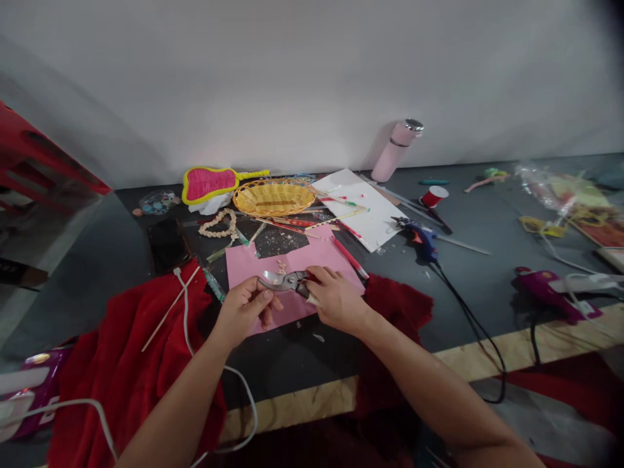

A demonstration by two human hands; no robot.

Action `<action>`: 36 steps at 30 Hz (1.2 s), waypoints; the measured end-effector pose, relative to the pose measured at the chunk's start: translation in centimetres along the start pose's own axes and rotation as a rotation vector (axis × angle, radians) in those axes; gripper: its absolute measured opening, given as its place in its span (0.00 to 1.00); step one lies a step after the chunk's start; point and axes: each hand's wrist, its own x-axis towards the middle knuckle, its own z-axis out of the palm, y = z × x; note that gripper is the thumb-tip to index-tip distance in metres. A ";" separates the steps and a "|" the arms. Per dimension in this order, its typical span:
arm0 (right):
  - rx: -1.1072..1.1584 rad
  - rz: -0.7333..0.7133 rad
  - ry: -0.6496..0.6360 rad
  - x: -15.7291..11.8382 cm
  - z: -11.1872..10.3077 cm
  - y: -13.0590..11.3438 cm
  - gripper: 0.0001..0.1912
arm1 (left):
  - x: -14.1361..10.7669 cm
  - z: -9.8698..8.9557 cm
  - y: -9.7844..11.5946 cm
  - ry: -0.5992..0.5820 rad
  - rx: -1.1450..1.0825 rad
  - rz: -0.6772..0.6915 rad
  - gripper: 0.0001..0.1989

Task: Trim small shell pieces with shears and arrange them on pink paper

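Note:
My right hand (336,298) is wrapped round the handles of the pruning shears (291,280), whose curved metal jaws point left. My left hand (245,308) is at the tip of those jaws, with thumb and fingers pinched together; whatever is between them is too small to make out. Both hands are above a pink paper sheet (285,311). Small pale pieces (281,266) lie on the paper just beyond the jaws. A heart-shaped ring of pale pieces (218,224) lies farther back on the left.
Behind are a wicker basket (273,197), a white sheet (370,218) and a pink bottle (396,151). A blue glue gun (422,240) with its cord lies right. Red cloth (141,325), a phone (168,245) and a white cable (186,312) are left.

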 end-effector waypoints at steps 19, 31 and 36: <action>-0.058 -0.038 0.020 -0.2 -0.9 0.3 0.21 | 0.0 0.0 -0.2 0.027 0.067 0.051 0.09; -0.007 -0.009 0.015 -0.2 0.1 -0.1 0.16 | 0.1 0.0 -0.3 0.001 -0.048 -0.003 0.10; 0.022 0.020 -0.010 -0.1 0.5 -0.4 0.11 | 0.3 -0.1 -0.4 0.024 -0.076 -0.002 0.10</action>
